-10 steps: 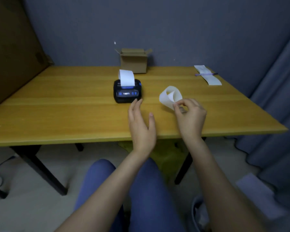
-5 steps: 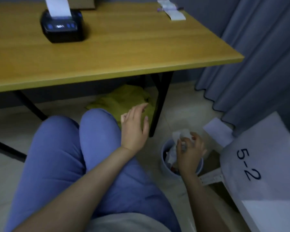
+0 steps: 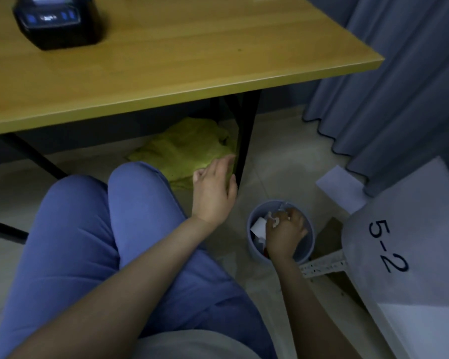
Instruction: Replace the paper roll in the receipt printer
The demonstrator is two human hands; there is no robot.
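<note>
While my right hand (image 3: 285,233) hangs inside the mouth of the small grey bin (image 3: 254,248) on the floor, its grip is curled downward over the crumpled paper scraps (image 3: 258,226) there, and I cannot tell whether the fingers are pinching anything or have let go. My left hand (image 3: 214,194) floats free beside my knee, fingers loosely spread, holding nothing.

From either grip the receipt printer (image 3: 57,24) lies up and away to the left, on the desk (image 3: 192,60), well apart from the bin and higher than both hands. White paper shows at its top edge, though the frame cuts it off. I judge my left hand the nearer one: it is closer to the desk edge and on the printer's side. Any next reach would run up over the desk's front edge and inward, with the black desk leg (image 3: 245,141) just beside the left hand to avoid.
</note>
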